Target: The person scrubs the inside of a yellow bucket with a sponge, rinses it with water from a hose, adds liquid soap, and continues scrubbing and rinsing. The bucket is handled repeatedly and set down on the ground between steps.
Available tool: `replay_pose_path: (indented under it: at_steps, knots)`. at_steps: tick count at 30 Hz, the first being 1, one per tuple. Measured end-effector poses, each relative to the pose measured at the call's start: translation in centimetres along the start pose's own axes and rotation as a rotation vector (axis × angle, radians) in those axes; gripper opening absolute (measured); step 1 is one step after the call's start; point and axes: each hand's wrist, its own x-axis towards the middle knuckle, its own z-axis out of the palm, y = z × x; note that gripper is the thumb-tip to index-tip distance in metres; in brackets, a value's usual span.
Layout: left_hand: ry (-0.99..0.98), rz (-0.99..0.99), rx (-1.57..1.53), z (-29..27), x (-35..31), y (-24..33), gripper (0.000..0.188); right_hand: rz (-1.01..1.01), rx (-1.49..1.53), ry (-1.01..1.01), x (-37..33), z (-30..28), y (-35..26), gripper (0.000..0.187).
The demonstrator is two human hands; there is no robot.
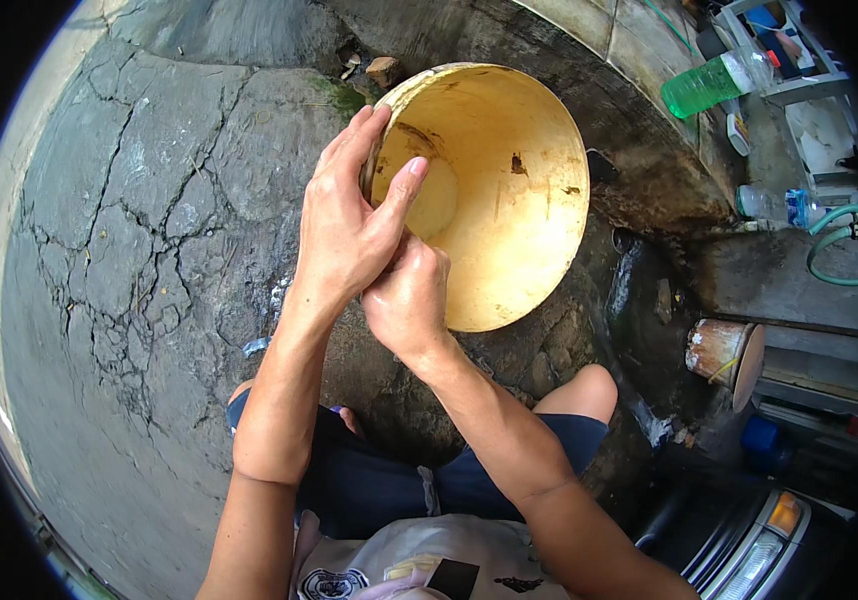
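Observation:
A large round yellow bucket (524,220) with a stained inside tilts with its mouth toward me. My left hand (344,205) lies along the bucket's left rim. Its fingers are stretched out together near the rim, and the thumb points up over the mouth. Just below and against it, my right hand (409,295) is closed in a fist at the lower left of the rim. The right fingers are curled out of sight, so what they hold, if anything, is hidden.
Cracked grey concrete (139,230) spreads on the left. To the right are a green-liquid bottle (704,88), a clear bottle (761,203), a coiled green hose (829,250) and a rusty can (717,348). A vehicle's headlight (759,560) is at lower right; a brick piece (384,71) lies behind.

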Motion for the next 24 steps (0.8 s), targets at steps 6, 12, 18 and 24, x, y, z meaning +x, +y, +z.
replay_pose_path:
  at_steps: [6, 12, 18, 24]
  knots:
    - [-0.118, 0.077, -0.128, -1.0, 0.4, 0.7, 0.043, 0.005, 0.022, 0.050, -3.1, 0.7, -1.3, 0.041]
    - [-0.245, 0.162, -0.078, 1.0, -1.1, 1.8, 0.036, 0.218, 0.186, -0.596, -9.0, -6.4, 5.2, 0.048]
    - [-0.398, 0.280, -0.060, 3.0, -3.3, 4.1, 0.033, -0.234, -1.118, -0.789, -2.6, -13.0, 18.9, 0.047]
    - [-0.443, 0.256, -0.085, 2.4, -3.2, 4.1, 0.034, 0.028, -1.183, -0.534, 2.2, -8.2, 26.6, 0.047]
